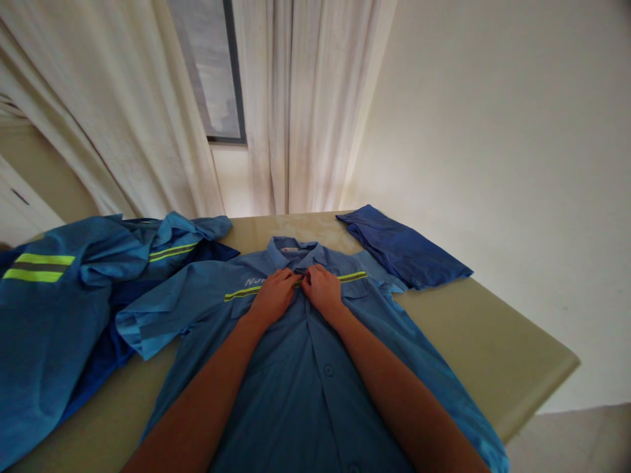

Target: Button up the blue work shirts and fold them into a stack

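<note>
In the head view, a blue short-sleeved shirt (290,374) lies spread face up on an olive counter (473,341), its collar (276,253) pointing away from the person and its lower part running toward the near edge of the view; both hands are on it, a little below the collar, near the middle line of the chest; the left hand (277,293) lies just to the left of the front opening, its fingers bent and drawn together on the cloth, and it covers part of the white lettering (254,282) on the chest; the right hand (323,289) lies just to the right of the opening, its thumb and fingers pinched together on the shirt's front edge; the fingertips of the two hands nearly meet there, and what exactly sits between them is too small to tell; a yellow-green stripe (241,293) crosses the chest at the height of the hands and shows on both sides of them; farther down the front, between the two forearms, a button (328,370) shows on the cloth; the shirt's left-hand sleeve reaches toward a heap of striped blue clothing (89,263), with darker blue cloth (113,335) under it; beyond the right-hand sleeve, and touching it, lies a folded dark blue garment (404,246); behind the counter hang pale curtains (315,112) beside a window (214,72), and a plain wall (493,164) stands to the right.
</note>
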Demonstrator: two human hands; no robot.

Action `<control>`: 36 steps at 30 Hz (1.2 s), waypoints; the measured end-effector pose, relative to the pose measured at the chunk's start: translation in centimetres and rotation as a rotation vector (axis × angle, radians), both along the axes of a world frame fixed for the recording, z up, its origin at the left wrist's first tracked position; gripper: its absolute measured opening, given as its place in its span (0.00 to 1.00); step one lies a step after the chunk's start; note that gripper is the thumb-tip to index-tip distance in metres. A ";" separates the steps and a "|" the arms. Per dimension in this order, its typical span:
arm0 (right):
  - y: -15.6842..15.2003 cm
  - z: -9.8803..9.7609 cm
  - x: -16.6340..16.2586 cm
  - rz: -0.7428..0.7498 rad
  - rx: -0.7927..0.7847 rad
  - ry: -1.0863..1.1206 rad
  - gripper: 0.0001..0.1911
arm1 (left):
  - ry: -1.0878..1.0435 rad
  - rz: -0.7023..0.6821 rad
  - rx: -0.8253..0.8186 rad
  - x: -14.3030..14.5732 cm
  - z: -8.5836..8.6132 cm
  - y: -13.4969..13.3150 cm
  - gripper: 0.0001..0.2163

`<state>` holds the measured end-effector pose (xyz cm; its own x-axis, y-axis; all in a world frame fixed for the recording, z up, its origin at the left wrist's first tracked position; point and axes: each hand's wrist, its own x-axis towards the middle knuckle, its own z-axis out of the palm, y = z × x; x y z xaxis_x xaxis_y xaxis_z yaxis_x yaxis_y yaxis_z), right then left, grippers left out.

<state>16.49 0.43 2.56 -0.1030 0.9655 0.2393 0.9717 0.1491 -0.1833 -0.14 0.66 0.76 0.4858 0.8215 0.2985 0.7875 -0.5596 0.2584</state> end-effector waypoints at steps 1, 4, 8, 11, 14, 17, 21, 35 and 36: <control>0.0 0.0 -0.1 -0.005 -0.002 -0.004 0.11 | -0.009 0.000 0.002 0.0 -0.1 0.0 0.21; 0.2 -0.1 -0.2 -0.021 -0.010 0.000 0.10 | -0.045 -0.008 0.000 0.0 -0.3 0.1 0.20; 0.8 -0.4 0.4 0.086 -0.003 0.126 0.06 | -0.077 0.033 -0.012 -0.2 -0.3 0.4 0.20; 1.2 -0.6 1.0 0.215 -0.028 0.283 0.03 | -0.109 0.057 -0.042 -0.4 -0.4 0.7 0.21; 1.3 -0.9 1.2 0.294 -0.035 0.392 0.02 | -0.131 0.055 -0.069 -0.5 -0.6 0.9 0.20; 1.3 -1.3 1.2 0.378 -0.034 0.411 0.02 | -0.117 0.073 -0.087 -0.4 -0.9 1.0 0.19; 1.5 -1.5 1.1 0.318 0.050 0.433 0.01 | -0.191 0.169 -0.083 -0.2 -1.0 1.1 0.15; 1.2 -0.9 1.2 0.309 0.015 0.377 0.03 | -0.052 0.259 -0.115 0.9 0.7 0.0 0.13; 1.0 -0.8 1.1 0.308 0.015 0.357 0.03 | -0.046 0.254 -0.120 0.9 0.6 0.0 0.13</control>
<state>17.55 1.48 1.79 -0.2927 0.8992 0.3253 0.7584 0.4255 -0.4937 0.72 0.68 1.39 0.2483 0.9459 0.2087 0.8844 -0.3093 0.3495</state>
